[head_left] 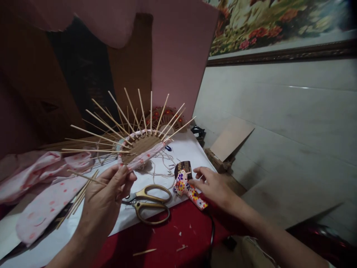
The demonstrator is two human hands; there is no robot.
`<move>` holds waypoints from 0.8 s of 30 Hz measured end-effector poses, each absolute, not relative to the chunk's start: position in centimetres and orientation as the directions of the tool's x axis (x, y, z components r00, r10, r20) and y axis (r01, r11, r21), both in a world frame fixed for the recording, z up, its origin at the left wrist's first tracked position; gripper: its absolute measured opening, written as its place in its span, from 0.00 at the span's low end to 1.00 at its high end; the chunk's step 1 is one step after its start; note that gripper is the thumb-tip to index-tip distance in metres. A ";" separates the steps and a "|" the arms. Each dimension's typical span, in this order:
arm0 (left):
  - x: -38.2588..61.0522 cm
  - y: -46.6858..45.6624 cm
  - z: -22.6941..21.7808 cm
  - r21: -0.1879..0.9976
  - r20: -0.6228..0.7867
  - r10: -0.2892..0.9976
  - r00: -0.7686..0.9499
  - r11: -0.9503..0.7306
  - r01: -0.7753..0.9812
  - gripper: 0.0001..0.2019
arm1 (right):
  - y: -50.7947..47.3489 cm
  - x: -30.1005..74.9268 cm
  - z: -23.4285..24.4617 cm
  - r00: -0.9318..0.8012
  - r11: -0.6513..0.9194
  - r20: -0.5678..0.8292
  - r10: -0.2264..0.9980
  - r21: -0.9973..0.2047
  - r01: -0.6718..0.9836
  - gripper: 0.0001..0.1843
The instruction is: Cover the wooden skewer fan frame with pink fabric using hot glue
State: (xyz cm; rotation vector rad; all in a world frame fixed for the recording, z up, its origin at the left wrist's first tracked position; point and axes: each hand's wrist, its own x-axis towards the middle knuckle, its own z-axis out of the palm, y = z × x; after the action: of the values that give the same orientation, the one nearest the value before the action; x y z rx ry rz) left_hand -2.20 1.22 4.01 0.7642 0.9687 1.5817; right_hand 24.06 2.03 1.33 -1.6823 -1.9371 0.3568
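Observation:
My left hand (107, 195) is closed around the rim of a round cardboard base (141, 147) edged in pink floral cloth, held tilted above the table. Several thin wooden skewers (111, 124) fan out of the base. My right hand (213, 184) lies low on the table, fingers spread, its fingertips touching a glue gun (187, 188) wrapped in flowered paper. Gold-handled scissors (150, 203) rest between the two hands. Loose string (161, 165) lies under the base.
Pink floral cloth (41, 186) is heaped at the left on a white sheet (184, 149) over a red surface (170, 238). A second decorated basket (167, 117) stands behind. A cardboard piece (231, 137) leans on the tiled wall. Loose skewers (78, 199) lie near my left wrist.

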 end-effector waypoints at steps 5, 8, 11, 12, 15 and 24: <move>-2.3 1.2 3.8 0.885 -0.012 0.978 -0.208 -0.086 -0.457 0.09 | -0.4 21.6 0.3 -0.190 0.225 0.139 0.972 -0.310 0.924 0.29; -2.4 1.2 3.7 0.893 -0.014 0.982 -0.191 -0.074 -0.444 0.09 | -0.3 21.4 -0.2 -0.202 0.225 0.102 0.974 -0.349 0.910 0.20; -2.4 1.2 3.5 0.900 -0.018 0.987 -0.159 -0.053 -0.433 0.10 | -0.1 22.0 -0.5 -0.213 0.249 0.128 0.969 -0.473 0.845 0.13; -2.4 1.3 3.4 0.902 -0.019 0.989 -0.149 -0.047 -0.428 0.10 | -0.1 22.2 -0.5 -0.201 0.254 0.158 0.967 -0.521 0.815 0.13; -2.4 1.4 3.1 0.915 -0.013 0.991 -0.130 -0.041 -0.402 0.11 | -0.5 22.5 0.0 -0.105 0.285 0.304 0.947 -0.643 0.711 0.15; -2.2 1.3 2.4 0.955 -0.001 0.999 -0.049 -0.014 -0.298 0.11 | -2.6 19.8 4.4 -0.196 0.390 0.343 0.919 -0.864 0.319 0.11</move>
State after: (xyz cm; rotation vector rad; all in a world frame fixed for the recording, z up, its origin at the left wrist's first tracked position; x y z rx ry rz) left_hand -2.21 1.27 2.44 0.9644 1.0133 1.3773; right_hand 19.79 -2.63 4.44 -1.0924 -1.7257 0.8143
